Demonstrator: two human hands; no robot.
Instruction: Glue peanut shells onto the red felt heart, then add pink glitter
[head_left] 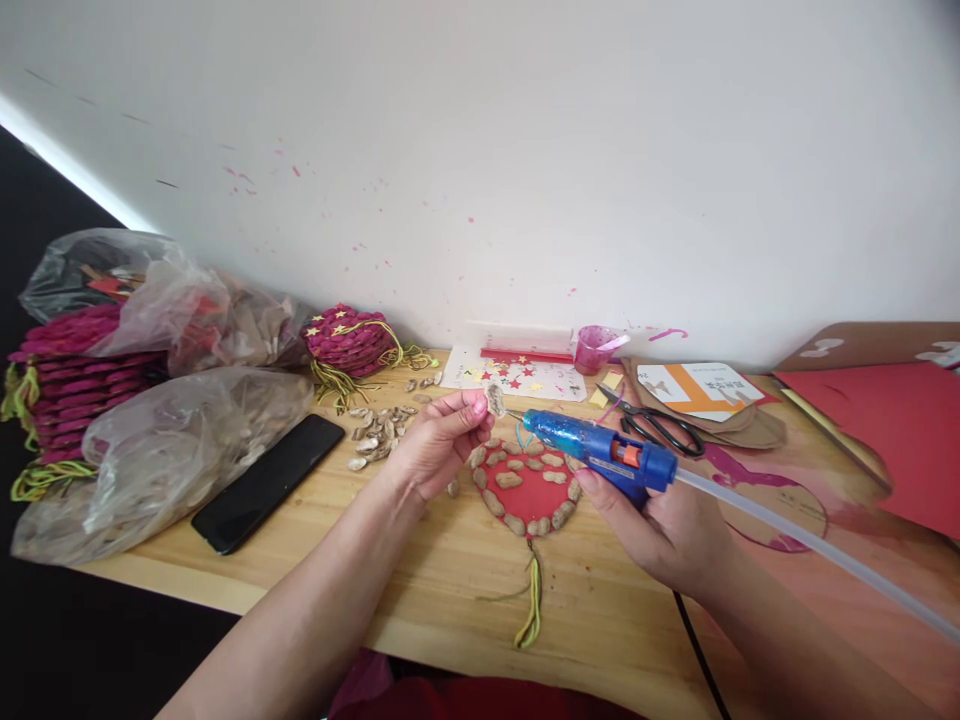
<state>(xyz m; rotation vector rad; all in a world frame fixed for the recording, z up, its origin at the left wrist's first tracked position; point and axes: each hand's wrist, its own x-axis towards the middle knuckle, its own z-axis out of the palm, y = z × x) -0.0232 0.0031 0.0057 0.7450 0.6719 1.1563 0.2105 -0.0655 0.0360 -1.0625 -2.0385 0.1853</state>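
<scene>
Glue gun (592, 448) beside peanut shell (496, 401)
My left hand (441, 440) pinches the shell, my right hand (667, 530) grips the gun; a peanut-edged red disc (536, 500) lies on the counter (600, 610).

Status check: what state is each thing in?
Glue gun: held in right hand, glue stick inserted
Half peanut shell: pinched in left hand
Red disc: peanut shells around its edge
Phone: lying flat, screen dark
Plastic cup: upright
Scissors: lying down, openness unclear
Plastic bags: crumpled

1 head-worn camera looks forward and down, close over the wooden table (450, 610), facing the white wall (525, 150).
</scene>
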